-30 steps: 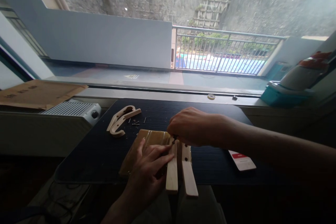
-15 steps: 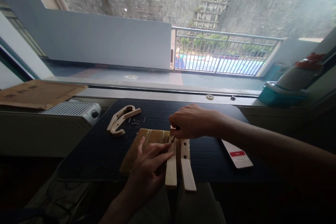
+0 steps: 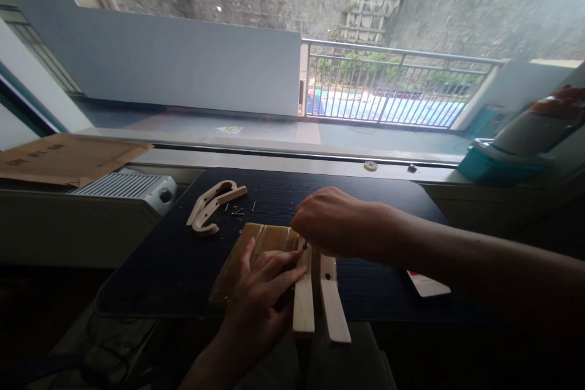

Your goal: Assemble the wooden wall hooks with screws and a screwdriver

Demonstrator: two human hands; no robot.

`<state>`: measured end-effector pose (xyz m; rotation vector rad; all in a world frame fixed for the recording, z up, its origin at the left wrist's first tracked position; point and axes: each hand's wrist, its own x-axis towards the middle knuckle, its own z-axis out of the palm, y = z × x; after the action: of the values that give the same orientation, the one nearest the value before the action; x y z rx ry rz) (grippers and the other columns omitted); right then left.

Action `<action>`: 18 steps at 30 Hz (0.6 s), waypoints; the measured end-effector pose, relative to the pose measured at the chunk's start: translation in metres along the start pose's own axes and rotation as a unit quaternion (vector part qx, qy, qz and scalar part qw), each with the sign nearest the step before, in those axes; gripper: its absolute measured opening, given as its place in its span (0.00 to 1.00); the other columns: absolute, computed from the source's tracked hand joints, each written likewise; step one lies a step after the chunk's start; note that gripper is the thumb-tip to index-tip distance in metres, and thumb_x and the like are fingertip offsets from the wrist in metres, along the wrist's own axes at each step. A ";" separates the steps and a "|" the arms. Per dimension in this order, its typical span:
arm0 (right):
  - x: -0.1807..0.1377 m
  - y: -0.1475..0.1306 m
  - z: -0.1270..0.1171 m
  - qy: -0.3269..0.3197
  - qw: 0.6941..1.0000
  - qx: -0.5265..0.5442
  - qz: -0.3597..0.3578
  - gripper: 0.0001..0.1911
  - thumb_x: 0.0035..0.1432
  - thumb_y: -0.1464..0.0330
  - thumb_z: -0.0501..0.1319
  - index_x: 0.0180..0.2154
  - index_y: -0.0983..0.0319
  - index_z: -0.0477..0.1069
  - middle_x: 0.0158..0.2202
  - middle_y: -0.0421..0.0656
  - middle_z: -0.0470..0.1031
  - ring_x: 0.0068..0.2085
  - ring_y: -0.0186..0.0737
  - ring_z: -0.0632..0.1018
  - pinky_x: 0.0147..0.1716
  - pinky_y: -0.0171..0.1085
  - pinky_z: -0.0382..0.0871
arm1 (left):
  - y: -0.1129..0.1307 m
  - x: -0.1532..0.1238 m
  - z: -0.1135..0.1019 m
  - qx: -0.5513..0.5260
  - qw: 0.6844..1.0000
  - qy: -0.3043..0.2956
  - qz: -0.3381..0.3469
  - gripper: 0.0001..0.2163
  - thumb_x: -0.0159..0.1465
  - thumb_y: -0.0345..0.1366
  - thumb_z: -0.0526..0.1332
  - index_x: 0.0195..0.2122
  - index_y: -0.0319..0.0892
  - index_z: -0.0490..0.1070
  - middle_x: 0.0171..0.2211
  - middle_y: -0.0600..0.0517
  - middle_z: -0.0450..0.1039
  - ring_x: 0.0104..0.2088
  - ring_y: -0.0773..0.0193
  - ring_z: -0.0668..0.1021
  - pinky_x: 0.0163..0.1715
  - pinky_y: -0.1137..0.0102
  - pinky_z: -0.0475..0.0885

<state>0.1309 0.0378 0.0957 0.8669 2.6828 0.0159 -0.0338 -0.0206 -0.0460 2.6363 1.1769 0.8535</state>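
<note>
My left hand [image 3: 260, 292] lies flat with fingers stretched out on a tan grooved wooden board [image 3: 256, 244], its fingertips against the left wooden slat [image 3: 303, 304]. A second slat [image 3: 333, 308] with dark holes lies beside it, both sticking out over the table's near edge. My right hand [image 3: 331, 222] is closed in a pinch at the top of the left slat; what it pinches is too small and dark to name.
Two curved wooden hooks [image 3: 211, 206] and several small screws [image 3: 237, 210] lie on the dark table [image 3: 173, 262] behind the board. A white card with red print [image 3: 427, 284] lies to the right. A white radiator [image 3: 132, 186] and cardboard [image 3: 59, 155] are at left, a teal-based object [image 3: 503, 161] on the sill.
My right hand dipped down again onto the top of the left slat after rising a little. The left hand stays pressed on the board. The view shifted slightly.
</note>
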 end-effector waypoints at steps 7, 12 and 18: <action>0.004 0.012 -0.002 -0.019 0.996 0.049 0.070 0.09 0.55 0.68 0.56 0.31 0.65 0.74 0.27 0.43 0.74 0.27 0.34 0.71 0.26 0.35 0.58 | 0.000 -0.001 0.000 -0.002 1.000 -0.006 -0.002 0.14 0.60 0.38 0.60 0.48 0.51 0.71 0.48 0.51 0.73 0.48 0.57 0.73 0.60 0.43 0.31; -0.005 0.009 -0.008 -0.020 0.996 0.041 0.076 0.13 0.53 0.63 0.58 0.37 0.64 0.73 0.29 0.43 0.74 0.28 0.35 0.71 0.26 0.35 0.58 | 0.001 -0.001 0.001 -0.005 1.000 -0.004 -0.009 0.13 0.60 0.36 0.60 0.47 0.51 0.72 0.48 0.51 0.73 0.48 0.57 0.73 0.59 0.42 0.32; -0.018 -0.001 -0.015 -0.038 0.998 0.021 0.036 0.09 0.53 0.77 0.58 0.37 0.65 0.73 0.32 0.44 0.74 0.32 0.36 0.72 0.29 0.34 0.61 | 0.000 -0.001 0.001 -0.002 1.000 -0.005 -0.006 0.12 0.60 0.37 0.59 0.46 0.51 0.72 0.49 0.51 0.72 0.49 0.58 0.73 0.60 0.43 0.31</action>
<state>0.1393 0.0279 0.1151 0.9577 2.5895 -0.0572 -0.0336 -0.0207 -0.0477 2.6240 1.1854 0.8387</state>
